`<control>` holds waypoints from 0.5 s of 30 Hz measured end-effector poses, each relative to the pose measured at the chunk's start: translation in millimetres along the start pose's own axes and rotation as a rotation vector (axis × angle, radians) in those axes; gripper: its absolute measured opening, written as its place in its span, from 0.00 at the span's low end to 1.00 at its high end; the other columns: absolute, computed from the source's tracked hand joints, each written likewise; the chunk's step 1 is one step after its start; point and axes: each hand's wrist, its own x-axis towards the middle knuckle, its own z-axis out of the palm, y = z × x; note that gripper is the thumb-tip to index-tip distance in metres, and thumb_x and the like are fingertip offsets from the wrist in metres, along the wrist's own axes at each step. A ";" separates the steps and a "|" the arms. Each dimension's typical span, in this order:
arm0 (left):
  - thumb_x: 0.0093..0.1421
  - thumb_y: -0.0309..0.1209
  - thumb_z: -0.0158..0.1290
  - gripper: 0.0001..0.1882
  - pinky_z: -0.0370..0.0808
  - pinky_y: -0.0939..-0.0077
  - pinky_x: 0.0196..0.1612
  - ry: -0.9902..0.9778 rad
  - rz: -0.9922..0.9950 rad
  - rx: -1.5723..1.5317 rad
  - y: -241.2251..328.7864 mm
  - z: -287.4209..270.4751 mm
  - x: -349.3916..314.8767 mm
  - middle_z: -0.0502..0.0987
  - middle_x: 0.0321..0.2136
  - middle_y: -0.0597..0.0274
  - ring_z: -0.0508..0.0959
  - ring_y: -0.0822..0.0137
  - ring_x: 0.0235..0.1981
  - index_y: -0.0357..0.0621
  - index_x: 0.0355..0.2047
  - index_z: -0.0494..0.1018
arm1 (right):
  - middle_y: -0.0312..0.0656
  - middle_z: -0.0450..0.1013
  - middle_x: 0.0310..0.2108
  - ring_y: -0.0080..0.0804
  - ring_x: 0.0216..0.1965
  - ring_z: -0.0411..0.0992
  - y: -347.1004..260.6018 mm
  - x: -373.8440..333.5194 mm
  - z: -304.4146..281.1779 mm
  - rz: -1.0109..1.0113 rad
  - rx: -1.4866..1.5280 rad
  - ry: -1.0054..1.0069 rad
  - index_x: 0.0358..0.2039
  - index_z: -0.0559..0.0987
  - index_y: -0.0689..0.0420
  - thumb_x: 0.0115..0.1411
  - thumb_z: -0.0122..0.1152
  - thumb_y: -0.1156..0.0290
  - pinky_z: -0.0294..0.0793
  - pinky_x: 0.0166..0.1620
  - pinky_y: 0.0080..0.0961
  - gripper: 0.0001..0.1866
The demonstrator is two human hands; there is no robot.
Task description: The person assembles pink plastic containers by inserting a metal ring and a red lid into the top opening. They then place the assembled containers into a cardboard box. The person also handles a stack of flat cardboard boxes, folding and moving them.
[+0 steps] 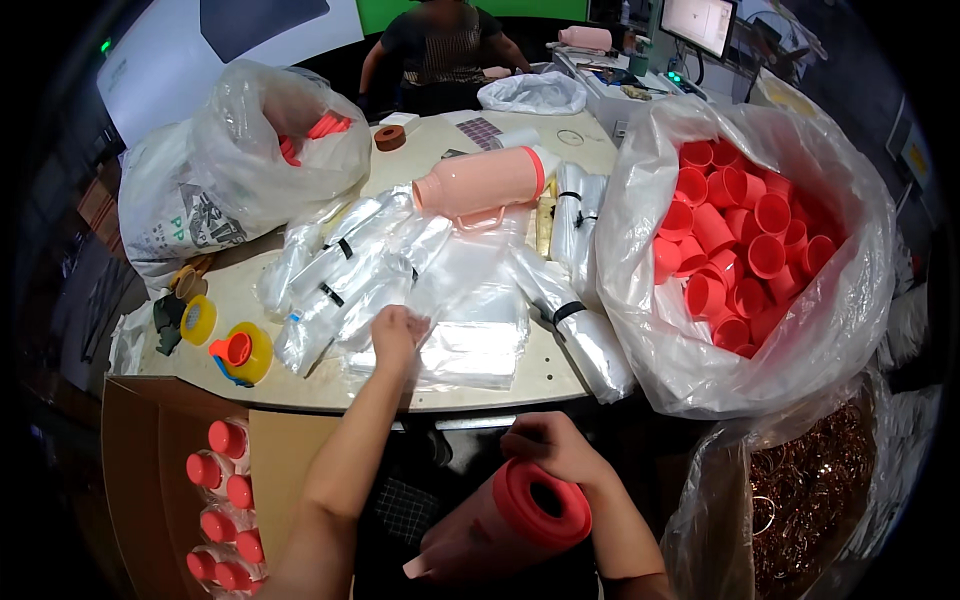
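Observation:
My left hand (397,338) is over a flat stack of clear plastic bags (475,335) near the table's front edge, its fingers pinched on the top bag's edge. In front of my body, below the table edge, is a pink thermos jug (470,530), tilted with its red, dark-centred base ring upward. My right hand (560,447) is closed on that ring; some of its fingers are hidden. A second pink thermos jug (480,182) lies on its side behind the bags, its handle toward me.
Bundles of banded clear bags (575,325) flank the stack. A big sack of red cups (735,230) stands right, another sack (200,190) left. Tape rolls (250,352) lie at the left. Below are a carton (165,400) of red-capped jugs and a bag of copper-coloured rings (810,490). A person (440,50) sits opposite.

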 end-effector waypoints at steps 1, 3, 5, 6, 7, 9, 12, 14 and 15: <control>0.68 0.31 0.47 0.12 0.76 0.72 0.35 -0.048 -0.054 -0.209 12.5 -1.1 -3.3 0.78 0.27 0.54 0.78 0.66 0.29 0.38 0.29 0.73 | 0.36 0.76 0.23 0.19 0.28 0.71 0.3 0.0 3.2 -0.009 -0.029 0.068 0.31 0.79 0.62 0.61 0.67 0.70 0.70 0.32 0.22 0.09; 0.68 0.30 0.45 0.13 0.77 0.73 0.33 -0.147 -0.158 -0.636 46.6 -1.1 -16.0 0.77 0.25 0.55 0.77 0.68 0.26 0.38 0.28 0.71 | 0.36 0.76 0.23 0.18 0.28 0.71 0.8 0.3 8.9 -0.029 -0.094 0.207 0.28 0.77 0.62 0.60 0.69 0.71 0.70 0.31 0.21 0.10; 0.70 0.34 0.46 0.13 0.80 0.69 0.34 -0.355 -0.174 -0.474 55.7 6.7 -64.6 0.79 0.29 0.56 0.79 0.67 0.29 0.39 0.30 0.72 | 0.35 0.74 0.22 0.17 0.26 0.69 -2.0 2.0 17.1 -0.057 -0.051 0.334 0.28 0.77 0.62 0.58 0.70 0.74 0.70 0.31 0.20 0.09; 0.70 0.35 0.47 0.15 0.77 0.74 0.33 -0.492 -0.098 -0.286 51.1 7.8 -86.8 0.78 0.28 0.61 0.76 0.71 0.27 0.39 0.29 0.72 | 0.34 0.74 0.22 0.16 0.26 0.69 1.3 6.3 17.5 -0.065 -0.072 0.366 0.29 0.78 0.62 0.58 0.70 0.74 0.69 0.30 0.19 0.08; 0.70 0.35 0.48 0.15 0.73 0.77 0.33 -0.578 -0.222 -0.318 43.7 13.5 -110.2 0.76 0.26 0.65 0.73 0.73 0.25 0.40 0.28 0.73 | 0.33 0.74 0.22 0.15 0.25 0.68 7.2 11.5 16.4 -0.074 -0.093 0.401 0.30 0.79 0.62 0.58 0.70 0.75 0.68 0.30 0.18 0.07; 0.69 0.32 0.47 0.10 0.77 0.77 0.38 -0.573 -0.258 -0.495 52.2 18.7 -141.8 0.80 0.29 0.58 0.81 0.68 0.33 0.39 0.33 0.72 | 0.36 0.77 0.25 0.17 0.26 0.71 19.1 11.9 9.3 -0.066 -0.212 0.377 0.34 0.81 0.64 0.58 0.70 0.75 0.71 0.31 0.19 0.07; 0.69 0.31 0.45 0.10 0.78 0.74 0.42 -0.535 -0.257 -0.654 61.7 2.0 -139.4 0.81 0.32 0.53 0.82 0.64 0.38 0.37 0.36 0.72 | 0.39 0.78 0.26 0.20 0.26 0.73 0.4 -0.5 10.0 -0.006 -0.051 0.329 0.36 0.82 0.64 0.58 0.69 0.73 0.73 0.32 0.22 0.09; 0.70 0.31 0.45 0.11 0.78 0.74 0.42 -0.589 -0.234 -0.680 63.8 -1.9 -143.9 0.81 0.33 0.53 0.82 0.66 0.37 0.36 0.37 0.73 | 0.40 0.76 0.24 0.23 0.27 0.72 1.7 -4.9 9.4 -0.001 0.082 0.322 0.39 0.82 0.63 0.58 0.69 0.70 0.73 0.32 0.24 0.11; 0.70 0.30 0.44 0.10 0.76 0.76 0.41 -0.623 -0.253 -0.588 58.7 -1.9 -152.3 0.81 0.31 0.58 0.80 0.69 0.35 0.37 0.36 0.73 | 0.40 0.76 0.24 0.22 0.27 0.72 1.4 -3.0 11.1 -0.119 -0.074 0.277 0.38 0.83 0.63 0.58 0.69 0.71 0.73 0.32 0.24 0.10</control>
